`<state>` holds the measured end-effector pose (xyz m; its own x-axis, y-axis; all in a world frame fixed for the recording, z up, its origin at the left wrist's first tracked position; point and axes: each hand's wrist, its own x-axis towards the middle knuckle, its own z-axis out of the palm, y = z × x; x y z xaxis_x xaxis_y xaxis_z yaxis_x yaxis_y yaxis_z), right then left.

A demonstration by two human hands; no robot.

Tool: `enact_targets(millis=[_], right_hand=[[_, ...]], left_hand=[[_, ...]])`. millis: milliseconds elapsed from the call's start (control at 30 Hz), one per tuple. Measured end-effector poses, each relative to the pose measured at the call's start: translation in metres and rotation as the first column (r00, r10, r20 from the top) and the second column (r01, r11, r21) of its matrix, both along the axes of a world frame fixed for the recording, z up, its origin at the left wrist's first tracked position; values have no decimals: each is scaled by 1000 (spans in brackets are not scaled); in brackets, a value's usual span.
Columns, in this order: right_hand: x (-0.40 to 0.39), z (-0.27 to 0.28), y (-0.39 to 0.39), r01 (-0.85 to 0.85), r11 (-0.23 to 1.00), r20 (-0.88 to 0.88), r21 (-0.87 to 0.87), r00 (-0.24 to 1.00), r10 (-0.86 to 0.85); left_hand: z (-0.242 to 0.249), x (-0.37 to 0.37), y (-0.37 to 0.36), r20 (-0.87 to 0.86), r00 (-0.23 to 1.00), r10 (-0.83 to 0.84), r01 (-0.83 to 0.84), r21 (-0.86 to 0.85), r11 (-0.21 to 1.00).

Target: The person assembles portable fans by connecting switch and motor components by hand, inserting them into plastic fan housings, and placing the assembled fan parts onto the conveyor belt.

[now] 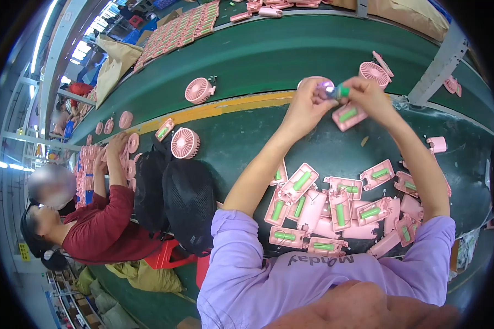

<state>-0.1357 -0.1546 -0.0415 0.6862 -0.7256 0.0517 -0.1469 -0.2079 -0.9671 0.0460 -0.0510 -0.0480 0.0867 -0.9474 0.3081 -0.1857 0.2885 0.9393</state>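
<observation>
My left hand (306, 104) and my right hand (370, 98) are raised close together over the yellow edge strip, fingers pinched. Between the fingertips is a small blurred piece (333, 91), shiny purple on the left and green on the right; I cannot tell what it is. A pink fan part shows just behind my left fingers. Right below my right fingers is a pink casing half (348, 117) with a green battery cell inside. Nearer my body lies a heap of pink casing halves (340, 211), several with green cells and thin wires.
A green conveyor belt (258, 52) runs beyond the strip, carrying pink fan heads (200, 90) (374, 74). Another pink fan head (185, 143) stands near a black backpack (187, 200). To the left, a co-worker in a red top (104, 225) handles pink parts. A metal post (439, 71) rises at right.
</observation>
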Motion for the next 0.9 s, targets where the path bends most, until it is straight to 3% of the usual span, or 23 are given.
enact_targets(millis=[100,200,233,267,333,367,467,533,567,600,667,733,767,900], right_hand=[[-8,-5,-56,330,943,110,-43,940,-323],[-35,-24,-105,459,863,353,211,788,-505],[-43,-24,-108,532,838,290,119,789,-542],[-46,-18,-100,584,805,241,-105,800,-549],[-54,-8,-73,561,634,146,-532,798,-584],[-55,-13,-68,503,685,201,-528,857,-474],[-36,-5,-22,189,803,-8,-566,972,-235],[-8,5,23,53,769,-10,-637,997,-78],[6,4,38,-29,746,-53,-665,999,-9],[21,1,50,-110,715,-97,-690,994,58],[45,1,76,-319,777,-147,-543,947,286],[65,-7,100,-460,849,-118,-262,888,445],[71,-10,108,-488,856,-129,-171,873,471],[89,-28,121,-476,872,-98,113,868,487]], left_hand=[[-12,43,-25,355,873,334,-235,-293,927],[-18,111,-33,667,449,594,-347,-483,804],[-14,129,-29,776,279,566,-435,-424,795],[-10,146,-25,861,109,497,-526,-375,764],[-38,199,-26,809,-204,551,-511,-568,646],[-46,220,-24,832,-212,512,-502,-543,674],[-52,241,-12,894,-207,397,-475,-446,759],[-37,216,-13,927,-165,336,-447,-374,813],[-52,215,-17,847,-197,493,-309,-531,789],[-59,208,-19,841,-166,515,-386,-536,751],[-61,189,-17,822,-20,569,-586,-471,660],[-55,175,-9,804,151,574,-637,-365,679],[-50,169,-6,781,235,579,-656,-312,687],[-32,140,7,657,338,674,-668,-337,664]])
